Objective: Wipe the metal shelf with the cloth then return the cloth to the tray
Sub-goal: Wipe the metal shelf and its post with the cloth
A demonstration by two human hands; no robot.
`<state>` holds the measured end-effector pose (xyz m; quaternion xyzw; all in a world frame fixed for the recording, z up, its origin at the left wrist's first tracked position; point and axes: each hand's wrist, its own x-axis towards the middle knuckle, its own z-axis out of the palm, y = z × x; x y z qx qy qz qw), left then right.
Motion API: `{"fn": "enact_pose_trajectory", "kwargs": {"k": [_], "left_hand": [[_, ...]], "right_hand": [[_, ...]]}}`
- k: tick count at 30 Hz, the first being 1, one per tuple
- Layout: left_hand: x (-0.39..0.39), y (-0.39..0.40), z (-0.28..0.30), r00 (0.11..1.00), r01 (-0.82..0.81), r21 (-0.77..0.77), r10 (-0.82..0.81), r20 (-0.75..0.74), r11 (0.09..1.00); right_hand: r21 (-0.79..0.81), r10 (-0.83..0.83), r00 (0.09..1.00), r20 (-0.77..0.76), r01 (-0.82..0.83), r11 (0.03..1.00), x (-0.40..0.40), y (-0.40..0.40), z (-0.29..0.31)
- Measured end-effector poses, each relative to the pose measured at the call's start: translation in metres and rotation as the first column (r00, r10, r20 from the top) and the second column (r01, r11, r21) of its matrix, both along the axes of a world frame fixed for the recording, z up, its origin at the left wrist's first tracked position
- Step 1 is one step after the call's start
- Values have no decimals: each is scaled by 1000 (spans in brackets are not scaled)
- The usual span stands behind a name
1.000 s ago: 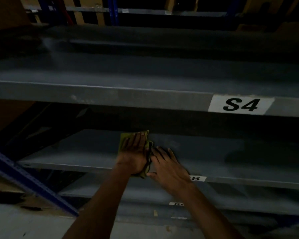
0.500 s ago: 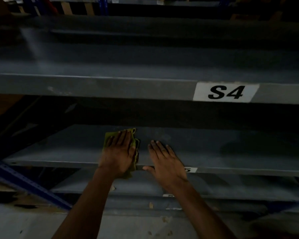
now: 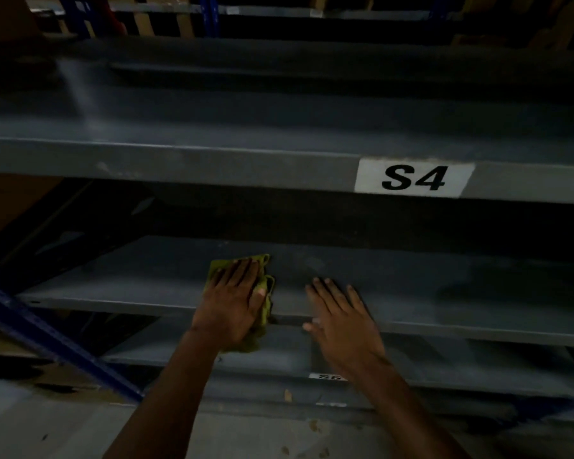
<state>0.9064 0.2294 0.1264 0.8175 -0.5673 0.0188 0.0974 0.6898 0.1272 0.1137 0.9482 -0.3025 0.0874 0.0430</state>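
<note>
A yellow-green cloth [image 3: 265,299] lies on the grey metal shelf [image 3: 444,293], the one below the shelf marked S4. My left hand [image 3: 232,303] presses flat on the cloth, fingers spread, near the shelf's front edge. Part of the cloth hangs over that edge under my palm. My right hand [image 3: 342,319] rests flat and bare on the same shelf, a hand's width to the right of the cloth. No tray is in view.
The S4 shelf [image 3: 212,160] juts out above my hands. A lower shelf with an S6 label [image 3: 328,376] sits beneath. A blue rack brace [image 3: 47,336] slants at the left. The concrete floor [image 3: 47,425] lies below.
My two hands have drawn apart: the left hand with the cloth slid a little left, the right hand a little right. The camera view shifted slightly.
</note>
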Motion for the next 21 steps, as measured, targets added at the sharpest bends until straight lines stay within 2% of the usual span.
{"fn": "enact_pose_trajectory", "kwargs": {"k": [3, 6, 15, 21], "left_hand": [[9, -16, 2, 997, -65, 19, 64, 44, 998], [6, -32, 1, 994, -104, 3, 104, 27, 995], [-29, -74, 2, 998, -68, -8, 68, -11, 998], [-57, -75, 3, 999, -20, 29, 19, 39, 999]], "right_hand": [[10, -58, 998, 11, 58, 998, -23, -12, -2], [39, -42, 999, -9, 43, 998, -26, -15, -6], [35, -51, 998, -25, 52, 998, -26, -18, -8], [17, -64, 996, -54, 65, 998, -25, -18, -6]]}}
